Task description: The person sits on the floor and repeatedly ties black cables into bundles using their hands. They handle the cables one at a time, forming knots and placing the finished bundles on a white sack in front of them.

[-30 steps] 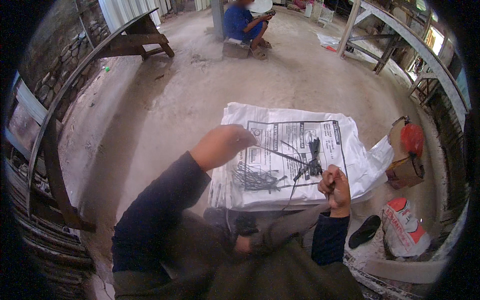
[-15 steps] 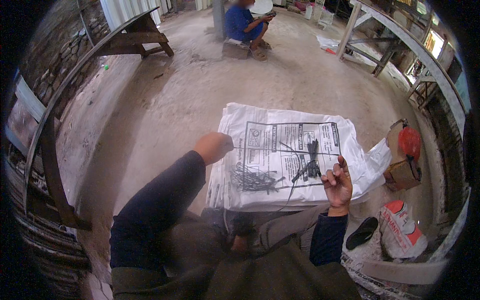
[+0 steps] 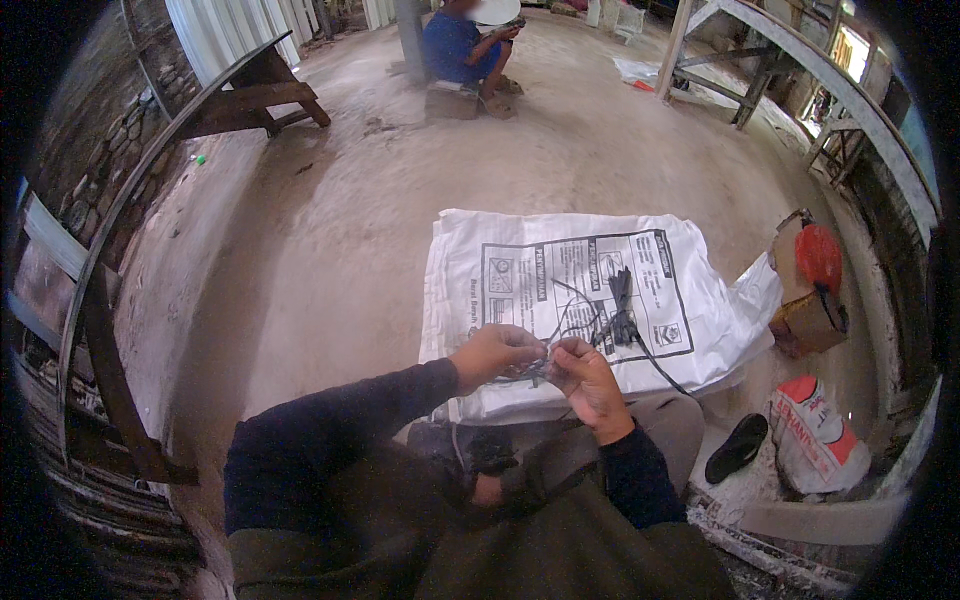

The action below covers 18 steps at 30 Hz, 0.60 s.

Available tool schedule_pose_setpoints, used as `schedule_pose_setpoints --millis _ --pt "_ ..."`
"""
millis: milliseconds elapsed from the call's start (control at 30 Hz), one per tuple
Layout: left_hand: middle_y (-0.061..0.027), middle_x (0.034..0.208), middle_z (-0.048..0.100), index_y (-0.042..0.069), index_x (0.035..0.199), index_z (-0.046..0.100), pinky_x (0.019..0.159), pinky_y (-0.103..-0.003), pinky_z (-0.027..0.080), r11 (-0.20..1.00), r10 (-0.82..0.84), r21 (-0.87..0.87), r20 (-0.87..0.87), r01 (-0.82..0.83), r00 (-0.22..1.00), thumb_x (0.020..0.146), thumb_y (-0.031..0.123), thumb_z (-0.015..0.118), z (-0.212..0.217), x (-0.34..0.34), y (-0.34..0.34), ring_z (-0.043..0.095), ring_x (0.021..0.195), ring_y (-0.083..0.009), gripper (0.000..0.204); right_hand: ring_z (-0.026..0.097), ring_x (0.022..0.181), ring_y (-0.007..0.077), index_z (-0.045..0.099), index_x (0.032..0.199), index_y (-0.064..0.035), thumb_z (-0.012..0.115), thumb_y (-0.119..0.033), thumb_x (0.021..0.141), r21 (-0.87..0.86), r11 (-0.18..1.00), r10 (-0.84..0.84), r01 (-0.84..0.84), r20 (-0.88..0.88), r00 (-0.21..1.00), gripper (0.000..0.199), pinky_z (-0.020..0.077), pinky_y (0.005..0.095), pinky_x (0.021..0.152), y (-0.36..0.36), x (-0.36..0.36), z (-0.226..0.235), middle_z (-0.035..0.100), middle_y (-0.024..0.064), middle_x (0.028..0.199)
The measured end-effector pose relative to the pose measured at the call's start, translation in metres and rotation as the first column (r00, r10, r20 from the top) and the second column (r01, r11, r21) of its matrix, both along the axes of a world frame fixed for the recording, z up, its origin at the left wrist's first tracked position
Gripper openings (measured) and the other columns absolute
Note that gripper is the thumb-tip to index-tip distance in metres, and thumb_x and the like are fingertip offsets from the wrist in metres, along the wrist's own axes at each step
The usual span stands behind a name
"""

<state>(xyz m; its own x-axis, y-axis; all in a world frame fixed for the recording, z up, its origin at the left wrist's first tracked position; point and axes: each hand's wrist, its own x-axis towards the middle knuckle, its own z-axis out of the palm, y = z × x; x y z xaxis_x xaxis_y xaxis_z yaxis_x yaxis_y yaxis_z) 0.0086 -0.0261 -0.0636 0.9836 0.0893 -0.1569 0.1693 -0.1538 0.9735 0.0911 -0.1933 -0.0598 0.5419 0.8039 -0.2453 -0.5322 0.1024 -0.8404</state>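
A white printed sack [image 3: 590,290] lies flat on the concrete floor before me. On it rest a dark bundle of cords [image 3: 622,305] and a loose tangle of thin black wires [image 3: 570,320]. My left hand [image 3: 492,355] and my right hand [image 3: 585,375] meet over the sack's near edge, both pinching the same tangle of thin wires between their fingertips. A black cord runs from the bundle down toward my right knee.
A red-topped box [image 3: 812,290] and a red-and-white bag [image 3: 812,435] stand at the right, with a black sandal [image 3: 737,447] beside them. A person in blue [image 3: 462,50] squats far ahead. Wooden frames line the left [image 3: 230,100] and right [image 3: 800,70].
My left hand drew back from the sack's left part toward me. My right hand came left to meet it, and both now grip the wire tangle together.
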Motion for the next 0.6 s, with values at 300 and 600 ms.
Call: schedule_pose_setpoints --millis 300,600 --pt "-0.0035 0.073 0.059 -0.002 0.084 0.062 0.056 -0.019 0.041 0.999 -0.029 0.021 0.000 0.029 1.000 0.076 0.016 0.061 0.018 -0.004 -0.007 0.052 0.062 -0.0071 0.019 0.054 0.072 0.0105 0.055 0.085 -0.0023 0.061 -0.010 0.078 -0.029 0.993 -0.106 0.111 0.137 0.985 0.013 0.0425 0.0224 0.069 0.005 -0.006 -0.003 0.057 0.0038 0.079" --pt "-0.0056 0.074 0.061 -0.003 0.087 0.062 0.059 -0.021 0.043 0.998 -0.038 0.046 -0.125 0.045 0.991 0.076 0.014 0.062 0.034 -0.004 -0.009 0.054 0.066 -0.0084 0.021 0.053 0.073 0.0105 0.053 0.083 -0.0029 0.060 -0.009 0.078 -0.053 0.991 -0.107 0.120 0.203 0.973 0.010 0.0429 0.0230 0.069 0.008 -0.008 -0.008 0.057 0.0035 0.080"
